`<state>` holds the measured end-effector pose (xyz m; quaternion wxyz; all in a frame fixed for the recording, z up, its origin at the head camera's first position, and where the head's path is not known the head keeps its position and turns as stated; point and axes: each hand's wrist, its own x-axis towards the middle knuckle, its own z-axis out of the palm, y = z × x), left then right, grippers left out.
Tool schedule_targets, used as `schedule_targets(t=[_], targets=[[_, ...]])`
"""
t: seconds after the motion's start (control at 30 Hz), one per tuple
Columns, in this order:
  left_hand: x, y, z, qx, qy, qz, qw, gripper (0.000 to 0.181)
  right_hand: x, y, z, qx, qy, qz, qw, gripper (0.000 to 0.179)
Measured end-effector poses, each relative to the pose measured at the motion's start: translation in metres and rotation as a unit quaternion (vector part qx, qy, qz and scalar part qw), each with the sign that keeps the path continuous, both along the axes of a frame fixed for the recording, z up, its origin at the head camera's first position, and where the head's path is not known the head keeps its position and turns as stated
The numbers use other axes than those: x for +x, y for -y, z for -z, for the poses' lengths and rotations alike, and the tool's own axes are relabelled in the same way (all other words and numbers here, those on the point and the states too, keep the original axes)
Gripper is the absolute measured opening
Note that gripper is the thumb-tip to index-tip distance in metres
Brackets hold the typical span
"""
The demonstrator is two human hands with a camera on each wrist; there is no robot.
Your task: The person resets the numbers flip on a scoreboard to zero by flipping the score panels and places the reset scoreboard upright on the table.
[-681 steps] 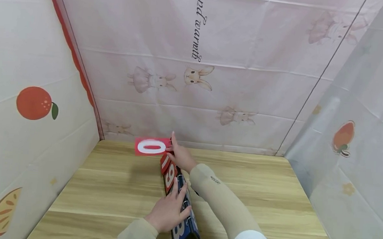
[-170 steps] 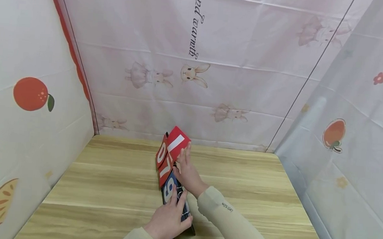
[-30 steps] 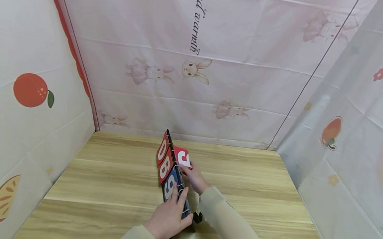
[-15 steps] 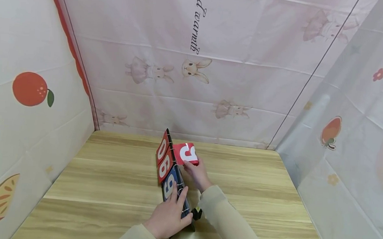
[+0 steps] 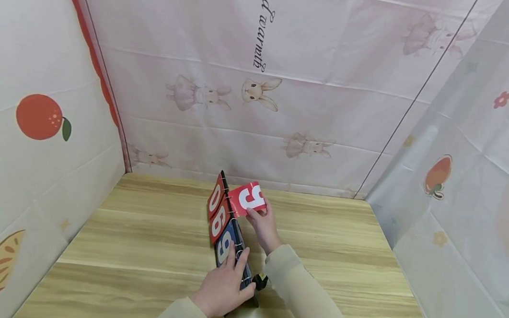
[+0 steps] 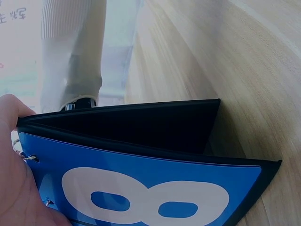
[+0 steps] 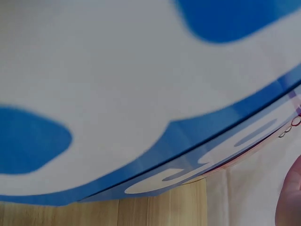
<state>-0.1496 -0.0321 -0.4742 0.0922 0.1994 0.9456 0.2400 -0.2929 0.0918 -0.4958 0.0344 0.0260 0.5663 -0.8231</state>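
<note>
Now that the right hand [image 5: 265,229] has raised its pinched red card [image 5: 247,200] beside the flip stand [image 5: 232,227] on the table [image 5: 146,244], I'd judge it mid-turn, the left hand [image 5: 222,288] resting spread across the stand.

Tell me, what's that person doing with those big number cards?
A person is handling a red rectangular card with a white digit: their right hand pinches it, holding it out on the right side of a black, tent-shaped stand. Their left hand rests over the stand's near part. The stand sits on a pale wood-grain table. On its left side, two red cards with white digits and a blue card with a white digit lie against the slope.
</note>
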Motion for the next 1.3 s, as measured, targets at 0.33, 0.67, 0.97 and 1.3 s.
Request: schedule_targets(t=[0.33,0.67,0.97,1.3], targets=[[0.001,0.000,-0.002,0.000,0.003,-0.001,1.0000,0.080,0.002,-0.001,-0.002,0.021,-0.028,0.026,0.9991,0.062],[0.000,0.001,0.001,0.002,0.004,0.001,1.0000,0.081,0.004,0.005,-0.009,0.007,-0.037,0.069,0.9969,0.099],[0.000,0.002,0.000,0.005,0.003,0.003,1.0000,0.080,0.012,0.008,-0.032,0.024,-0.071,0.078,0.9941,0.111],[0.003,0.002,-0.001,0.005,-0.024,0.005,0.9997,0.079,0.007,0.012,-0.014,0.182,-0.137,-0.039,0.9729,0.042]])
